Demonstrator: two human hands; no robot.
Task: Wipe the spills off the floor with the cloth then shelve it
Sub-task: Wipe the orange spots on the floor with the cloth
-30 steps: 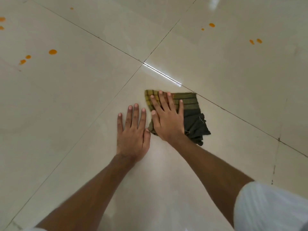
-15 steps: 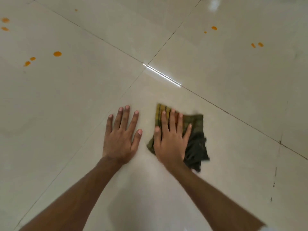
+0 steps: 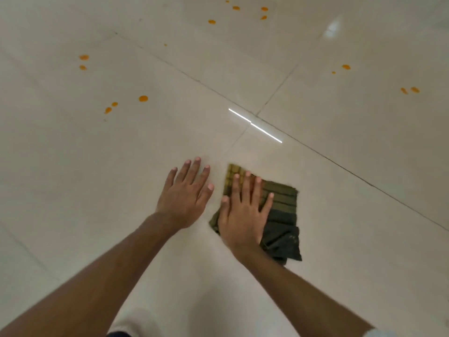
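We see both hands flat on the pale tiled floor [image 3: 85, 203], palms down. R hand [image 3: 244, 215] presses on the cloth [image 3: 283, 212]. Its fingers are straight & a bit spread, thumb out to the left at the cloth's left edge, w/ nothing gripped or pinched. L hand [image 3: 184, 200] rests on bare tile just left of the cloth, fingers straight & fairly close together. Its thumb is near the R thumb but apart from it.

The cloth is folded, dark green w/ yellowish stripes at its far-left corner. It lies approx. mid-scene, on the near side of the grout crossing [image 3: 254, 116]. Its near-right part is darker & rumpled, sticking out past the R wrist.

The orange spills [image 3: 143, 98] lie well apart from the cloth. Three drops are far-left of the hands, w/ two more [image 3: 83, 57] farther left. A cluster [image 3: 236, 8] sits at the far edge. A small spot [image 3: 346, 67] & a pair [image 3: 410, 90] are on the far-right tiles.

A bright light reflection [image 3: 266, 132] crosses the grout beyond the cloth. A white sleeve edge [image 3: 379, 333] shows at the near-right corner.
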